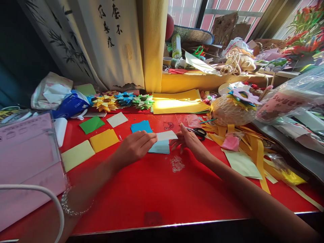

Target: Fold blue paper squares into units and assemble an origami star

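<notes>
A pale, nearly white sheet of paper is pinched in my left hand, held a little above the red table. My right hand is close to the sheet's right end, thumb up and fingers apart; nothing shows in its grasp. Under the sheet lies light blue paper, with brighter blue paper just behind. Left of these are green, white, yellow and pale yellow-green squares of paper. Black-handled scissors lie beyond my right hand.
Folded paper stars and large yellow sheets line the back of the red table. On the right are yellow strips, a pale green stack and a net-wrapped round object. A pink folder covers the left side.
</notes>
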A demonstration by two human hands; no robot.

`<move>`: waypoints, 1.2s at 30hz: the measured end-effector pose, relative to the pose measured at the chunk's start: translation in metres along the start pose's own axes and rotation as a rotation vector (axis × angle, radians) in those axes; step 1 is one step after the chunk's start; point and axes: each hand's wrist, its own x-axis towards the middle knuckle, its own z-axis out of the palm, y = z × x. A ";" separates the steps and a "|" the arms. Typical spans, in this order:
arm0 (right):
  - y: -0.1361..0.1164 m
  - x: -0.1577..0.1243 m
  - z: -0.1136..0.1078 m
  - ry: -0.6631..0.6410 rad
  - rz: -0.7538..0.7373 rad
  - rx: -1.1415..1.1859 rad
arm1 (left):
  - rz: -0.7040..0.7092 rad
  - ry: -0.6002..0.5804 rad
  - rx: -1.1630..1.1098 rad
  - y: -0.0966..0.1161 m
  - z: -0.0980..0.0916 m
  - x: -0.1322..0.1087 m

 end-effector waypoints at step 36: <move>-0.013 -0.019 0.018 -0.084 -0.141 0.245 | -0.845 0.095 -0.930 0.032 0.007 0.022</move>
